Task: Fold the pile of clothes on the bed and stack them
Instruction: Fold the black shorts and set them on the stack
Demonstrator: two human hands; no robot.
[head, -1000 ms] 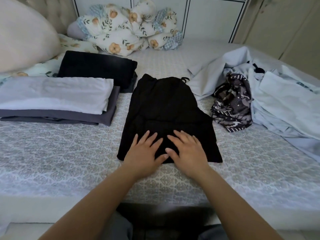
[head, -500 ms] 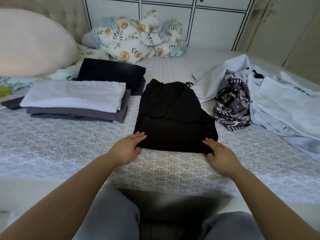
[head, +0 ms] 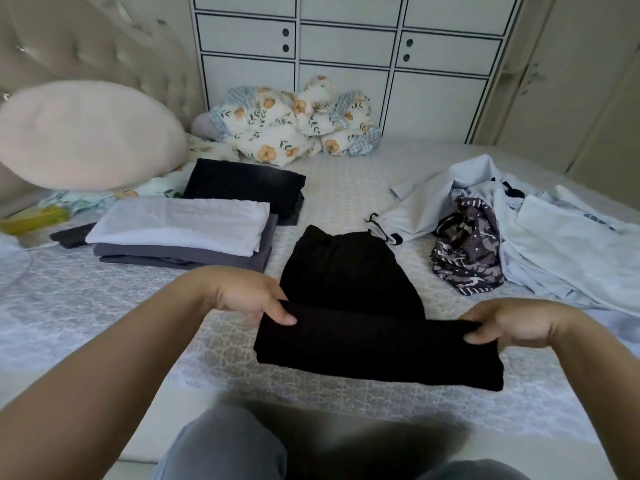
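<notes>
The black cloth lies mid-bed. My left hand and right hand pinch its near corners, lifted to fold it away from me. The stack waits at ten o'clock, the pile at two.

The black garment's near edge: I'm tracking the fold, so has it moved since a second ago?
Yes. Both hands, left hand and right hand, have lifted the black garment's near edge off the bed, starting to carry it away from the person.
</notes>
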